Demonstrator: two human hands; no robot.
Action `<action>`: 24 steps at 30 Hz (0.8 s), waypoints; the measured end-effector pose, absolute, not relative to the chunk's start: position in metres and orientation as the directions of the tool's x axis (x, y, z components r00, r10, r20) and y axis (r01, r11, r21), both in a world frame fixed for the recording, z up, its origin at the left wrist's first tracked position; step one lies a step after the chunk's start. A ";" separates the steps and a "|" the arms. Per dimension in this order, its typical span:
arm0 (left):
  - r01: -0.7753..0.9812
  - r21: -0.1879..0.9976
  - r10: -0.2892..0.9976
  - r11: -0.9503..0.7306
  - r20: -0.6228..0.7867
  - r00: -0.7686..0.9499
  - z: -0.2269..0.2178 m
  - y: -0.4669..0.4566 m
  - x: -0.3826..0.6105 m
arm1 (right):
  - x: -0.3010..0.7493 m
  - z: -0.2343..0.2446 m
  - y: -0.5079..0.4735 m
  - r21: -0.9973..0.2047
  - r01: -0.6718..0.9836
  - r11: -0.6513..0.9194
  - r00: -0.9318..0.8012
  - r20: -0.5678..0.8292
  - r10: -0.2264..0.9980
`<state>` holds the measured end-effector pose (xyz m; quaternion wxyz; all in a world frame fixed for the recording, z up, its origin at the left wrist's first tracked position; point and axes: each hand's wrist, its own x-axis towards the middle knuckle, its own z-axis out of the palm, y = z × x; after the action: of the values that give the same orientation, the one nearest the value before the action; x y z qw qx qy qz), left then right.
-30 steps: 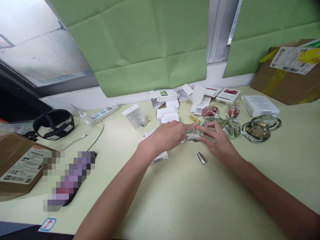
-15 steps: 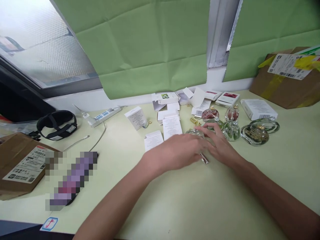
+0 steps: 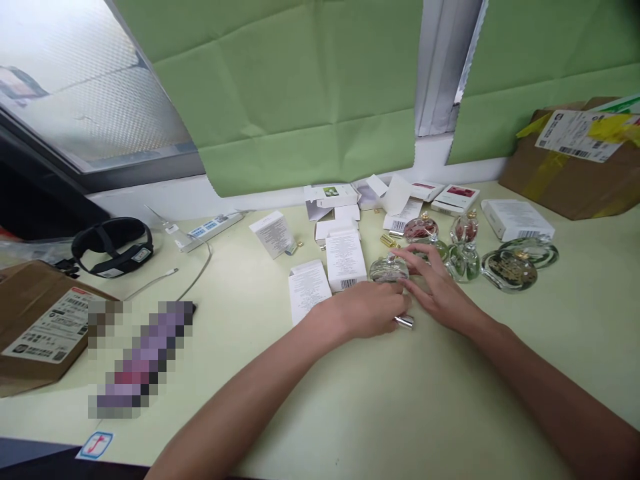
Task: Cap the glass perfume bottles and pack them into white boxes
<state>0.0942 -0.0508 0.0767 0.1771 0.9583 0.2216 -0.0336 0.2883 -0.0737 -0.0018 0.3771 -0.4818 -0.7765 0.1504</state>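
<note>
A clear glass perfume bottle (image 3: pixel 389 269) with a metal neck stands near the middle of the table. My right hand (image 3: pixel 436 291) reaches around its right side, index finger by the neck and thumb low on the glass. Just in front of the bottle, my left hand (image 3: pixel 373 310) is closed, knuckles up. A shiny silver cylinder (image 3: pixel 405 323), perhaps a cap, pokes out from under its fingers; the rest of it is hidden. Behind the bottle lies a gold tube-shaped piece (image 3: pixel 389 241). Green-toned bottles (image 3: pixel 463 261) and a red-toned bottle (image 3: pixel 421 229) stand behind my right hand.
White cartons (image 3: pixel 345 259) stand and lie left of the bottle. More bottles (image 3: pixel 510 270) and a flat white box (image 3: pixel 519 219) are at the right. Cardboard boxes (image 3: pixel 565 180) sit at both table ends. A power strip (image 3: pixel 213 231) and black headset (image 3: pixel 113 248) lie left.
My left hand has drawn back toward me from the bottle, uncovering more of its glass. The silver cylinder has turned flatter under it. My right hand has stayed by the bottle.
</note>
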 end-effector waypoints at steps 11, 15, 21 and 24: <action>0.499 0.437 0.615 -0.748 0.173 0.769 0.131 -0.025 0.060 | 0.287 -0.002 -0.073 -0.581 0.639 0.504 -0.257 0.457 0.852; 0.470 0.492 0.641 -0.733 0.268 0.719 0.124 -0.019 0.060 | 0.287 -0.003 -0.074 -0.585 0.630 0.511 -0.279 0.444 0.852; 0.474 0.539 0.675 -0.696 0.266 0.688 0.113 -0.018 0.067 | 0.286 -0.007 -0.073 -0.631 0.585 0.510 -0.260 0.449 0.855; 0.492 0.547 0.683 -0.678 0.221 0.696 0.109 -0.020 0.070 | 0.285 -0.008 -0.073 -0.641 0.563 0.522 -0.244 0.474 0.846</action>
<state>0.0702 -0.0197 0.1089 0.2297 0.8917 0.3294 0.2087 0.2851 -0.0729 -0.0077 0.4103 -0.4578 -0.7697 0.1723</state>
